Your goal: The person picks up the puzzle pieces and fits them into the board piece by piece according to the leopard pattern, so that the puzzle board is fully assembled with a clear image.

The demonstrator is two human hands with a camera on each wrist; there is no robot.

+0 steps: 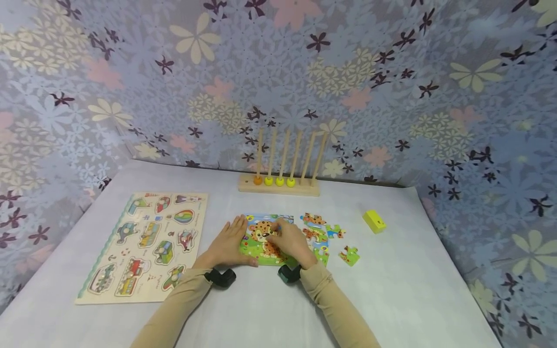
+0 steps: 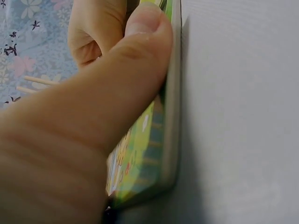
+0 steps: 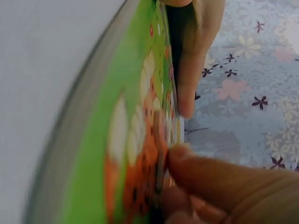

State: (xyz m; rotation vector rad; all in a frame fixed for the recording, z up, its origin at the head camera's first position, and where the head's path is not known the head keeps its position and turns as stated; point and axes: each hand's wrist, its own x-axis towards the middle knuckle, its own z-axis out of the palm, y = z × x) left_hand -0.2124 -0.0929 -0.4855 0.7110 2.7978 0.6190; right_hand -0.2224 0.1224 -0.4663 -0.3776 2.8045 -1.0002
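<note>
A leopard picture puzzle in a flat tray (image 1: 250,250) lies in front of me. My left hand (image 1: 227,245) rests along its left side with the fingers straight. In the left wrist view the left thumb (image 2: 145,39) lies on the tray's near edge. Over the leopard picture, my right hand (image 1: 292,240) pinches a thin puzzle piece (image 3: 159,154), seen edge-on in the right wrist view. That piece's picture is mostly hidden by the fingers. Loose puzzle pieces (image 1: 335,232) lie right of the tray, one of them (image 1: 349,255) farther out.
On the left lies a wooden peg puzzle board (image 1: 143,256) with vehicle and toy pictures. At the back stands a wooden rack (image 1: 278,188) with upright rods and several beads. A yellow block (image 1: 374,221) sits to the right, and a floral-patterned cloth (image 1: 278,72) rises behind the table.
</note>
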